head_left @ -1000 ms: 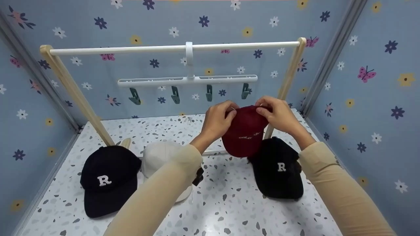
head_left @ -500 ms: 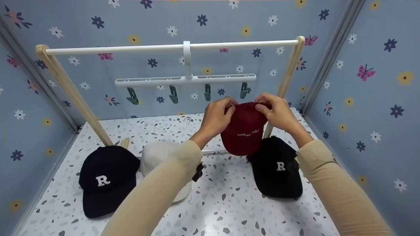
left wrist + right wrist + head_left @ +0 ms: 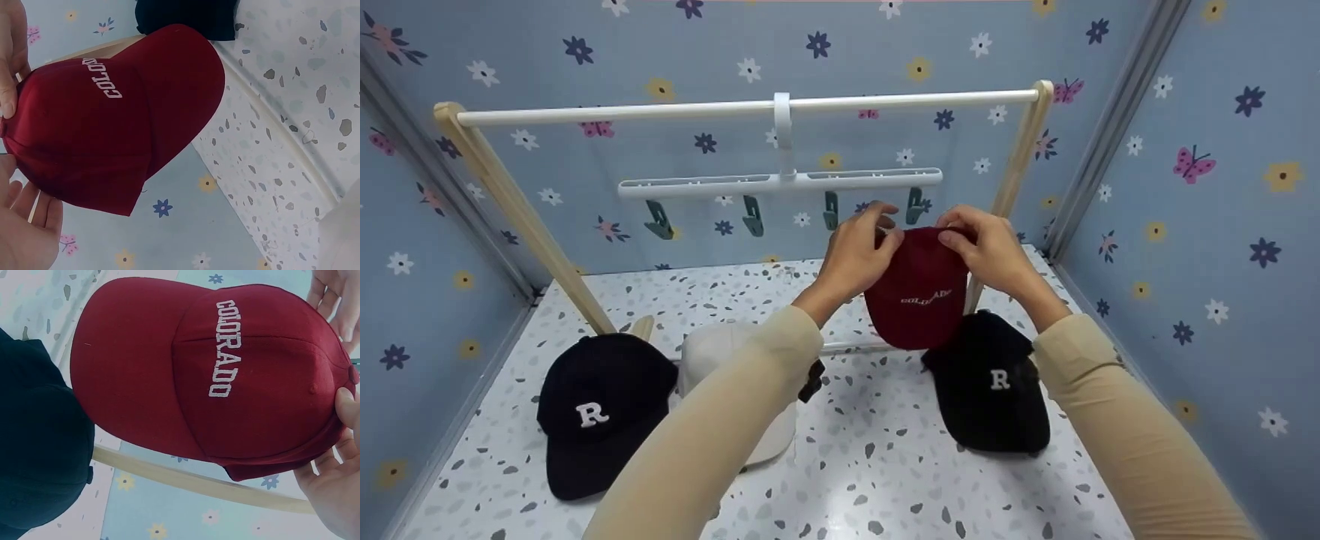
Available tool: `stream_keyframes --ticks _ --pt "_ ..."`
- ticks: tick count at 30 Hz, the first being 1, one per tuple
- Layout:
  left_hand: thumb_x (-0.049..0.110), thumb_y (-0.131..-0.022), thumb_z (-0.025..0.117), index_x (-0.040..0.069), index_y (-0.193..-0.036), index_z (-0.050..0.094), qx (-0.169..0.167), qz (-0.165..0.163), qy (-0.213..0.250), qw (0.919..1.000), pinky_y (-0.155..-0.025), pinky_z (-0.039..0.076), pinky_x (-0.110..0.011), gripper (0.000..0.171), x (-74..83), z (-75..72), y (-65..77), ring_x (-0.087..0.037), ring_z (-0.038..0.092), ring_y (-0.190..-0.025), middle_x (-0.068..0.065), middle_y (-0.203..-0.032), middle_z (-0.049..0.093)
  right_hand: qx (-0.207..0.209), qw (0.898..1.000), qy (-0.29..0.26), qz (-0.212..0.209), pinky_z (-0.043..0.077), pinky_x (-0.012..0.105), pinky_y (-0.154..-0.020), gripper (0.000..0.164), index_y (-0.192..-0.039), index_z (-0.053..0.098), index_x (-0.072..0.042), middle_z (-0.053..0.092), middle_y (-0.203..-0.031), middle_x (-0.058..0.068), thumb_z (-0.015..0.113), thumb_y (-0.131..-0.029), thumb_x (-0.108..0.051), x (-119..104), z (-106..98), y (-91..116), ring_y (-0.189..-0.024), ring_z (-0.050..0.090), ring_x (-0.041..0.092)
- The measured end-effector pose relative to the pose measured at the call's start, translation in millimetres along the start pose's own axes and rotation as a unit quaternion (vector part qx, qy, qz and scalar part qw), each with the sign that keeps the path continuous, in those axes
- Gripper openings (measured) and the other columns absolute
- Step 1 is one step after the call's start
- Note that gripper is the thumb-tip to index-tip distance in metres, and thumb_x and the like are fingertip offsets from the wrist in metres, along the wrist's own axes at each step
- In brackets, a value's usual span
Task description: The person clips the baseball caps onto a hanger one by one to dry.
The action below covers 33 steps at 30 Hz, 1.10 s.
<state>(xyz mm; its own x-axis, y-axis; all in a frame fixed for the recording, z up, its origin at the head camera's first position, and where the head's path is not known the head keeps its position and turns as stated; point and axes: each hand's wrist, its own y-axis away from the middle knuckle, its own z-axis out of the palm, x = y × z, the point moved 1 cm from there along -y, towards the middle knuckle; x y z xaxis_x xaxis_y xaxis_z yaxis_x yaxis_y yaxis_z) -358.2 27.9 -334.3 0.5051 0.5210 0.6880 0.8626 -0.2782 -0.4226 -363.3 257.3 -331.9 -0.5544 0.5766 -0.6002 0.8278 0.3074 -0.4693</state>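
A dark red baseball cap [image 3: 919, 289] with white COLORADO lettering hangs brim down between my two hands, below the right part of the hanger. My left hand [image 3: 855, 251] pinches the crown's top on the left side, its index finger raised. On the other side my right hand [image 3: 990, 251] grips the top edge; in the right wrist view its thumb [image 3: 347, 405] lies on the crown with the fingers behind. Just above the cap, a dark green clip [image 3: 915, 206] hangs from the white hanger [image 3: 855, 180]. Another green clip [image 3: 831, 210] is close to my left fingers.
The hanger hooks over the white rail [image 3: 622, 112] of a wooden-legged rack. On the speckled surface lie a navy cap [image 3: 600, 412] at left, a cream cap [image 3: 712, 349] partly behind my left sleeve, and a black cap [image 3: 990, 390] at right. Flowered walls stand around.
Both hands have lifted the red cap slightly toward the clips. The left index finger has risen off the cap. The view has shifted a little.
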Motion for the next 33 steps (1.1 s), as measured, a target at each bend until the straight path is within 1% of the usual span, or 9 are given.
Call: stream_keyframes --ticks 4,8,14,18,22,26,29,31,33 --pt "0.029 -0.11 0.06 0.012 -0.151 0.055 -0.008 0.0 0.016 0.9998 -0.108 0.051 -0.036 0.045 4.1 -1.8 -4.0 -0.025 0.065 -0.129 -0.011 -0.141 0.066 0.003 1.0 -0.004 -0.008 0.052 0.021 -0.071 0.011 -0.114 0.072 -0.006 0.075 -0.1 0.01 0.064 -0.107 -0.009 -0.5 0.6 0.2 -0.083 0.068 0.02" --pt "0.035 -0.109 0.06 0.01 -0.154 0.052 -0.008 -0.014 0.042 0.999 -0.113 0.048 -0.036 0.052 11.6 -3.9 -7.5 -0.024 0.058 -0.136 -0.01 -0.147 0.062 0.007 1.0 -0.007 -0.012 0.054 0.021 -0.073 0.011 -0.113 0.072 -0.007 0.075 -0.102 0.01 0.063 -0.107 -0.009 0.0 2.7 -0.2 -0.087 0.07 0.021" --pt "0.042 -0.108 0.063 0.011 -0.152 0.056 0.005 -0.058 0.087 0.9945 -0.114 0.044 -0.034 0.055 22.3 -4.3 -11.2 -0.02 0.055 -0.137 -0.005 -0.15 0.062 0.016 1.0 -0.003 -0.011 0.052 0.022 -0.073 0.009 -0.111 0.072 -0.007 0.076 -0.101 0.009 0.065 -0.107 -0.009 0.2 6.7 0.5 -0.086 0.069 0.02" --pt "0.042 -0.106 0.065 0.012 -0.148 0.06 0.011 -0.084 0.137 0.987 -0.112 0.045 -0.032 0.052 27.3 -3.3 -12.4 -0.018 0.056 -0.135 -0.003 -0.147 0.063 0.018 1.0 -0.001 -0.004 0.052 0.023 -0.074 0.009 -0.111 0.072 -0.007 0.076 -0.101 0.009 0.065 -0.107 -0.01 1.0 8.6 0.9 -0.087 0.069 0.019" --pt "0.038 -0.106 0.067 0.014 -0.148 0.061 0.009 -0.098 0.186 0.9777 -0.109 0.048 -0.03 0.049 30.1 -2.1 -11.6 -0.016 0.059 -0.129 -0.003 -0.14 0.065 0.02 1.0 -0.002 0.003 0.053 0.022 -0.076 0.009 -0.112 0.072 -0.007 0.076 -0.103 0.009 0.064 -0.107 -0.01 1.4 8.9 1.7 -0.089 0.07 0.02" --pt "0.037 -0.107 0.066 0.018 -0.15 0.059 0.005 -0.11 0.216 0.9702 -0.108 0.05 -0.03 0.048 31.3 -1.6 -10.3 -0.013 0.062 -0.125 0.0 -0.136 0.067 0.019 1.0 -0.003 0.001 0.052 0.022 -0.077 0.01 -0.113 0.071 -0.007 0.075 -0.104 0.009 0.064 -0.107 -0.011 1.7 9.0 2.5 -0.091 0.07 0.019" --pt "0.038 -0.107 0.065 0.021 -0.152 0.058 0.002 -0.121 0.236 0.9642 -0.11 0.049 -0.032 0.048 31.6 -1.5 -10.2 -0.013 0.064 -0.126 0.002 -0.138 0.067 0.017 1.0 -0.005 -0.001 0.052 0.023 -0.077 0.01 -0.113 0.071 -0.007 0.075 -0.104 0.009 0.064 -0.107 -0.011 2.3 8.7 3.0 -0.09 0.069 0.019" --pt "0.039 -0.107 0.065 0.021 -0.151 0.059 0.001 -0.126 0.244 0.9615 -0.111 0.049 -0.032 0.048 31.8 -1.7 -10.5 -0.013 0.064 -0.127 0.002 -0.138 0.068 0.017 1.0 -0.006 0.0 0.052 0.023 -0.077 0.01 -0.113 0.071 -0.007 0.075 -0.104 0.009 0.064 -0.107 -0.011 2.9 8.1 3.8 -0.09 0.069 0.019" --pt "0.04 -0.107 0.064 0.02 -0.15 0.06 0.0 -0.13 0.245 0.9608 -0.111 0.048 -0.033 0.047 32.1 -1.6 -11.0 -0.013 0.063 -0.128 0.002 -0.137 0.068 0.016 1.0 -0.007 0.002 0.052 0.023 -0.076 0.01 -0.113 0.071 -0.007 0.075 -0.103 0.009 0.064 -0.107 -0.011 3.7 7.6 4.4 -0.089 0.069 0.019"
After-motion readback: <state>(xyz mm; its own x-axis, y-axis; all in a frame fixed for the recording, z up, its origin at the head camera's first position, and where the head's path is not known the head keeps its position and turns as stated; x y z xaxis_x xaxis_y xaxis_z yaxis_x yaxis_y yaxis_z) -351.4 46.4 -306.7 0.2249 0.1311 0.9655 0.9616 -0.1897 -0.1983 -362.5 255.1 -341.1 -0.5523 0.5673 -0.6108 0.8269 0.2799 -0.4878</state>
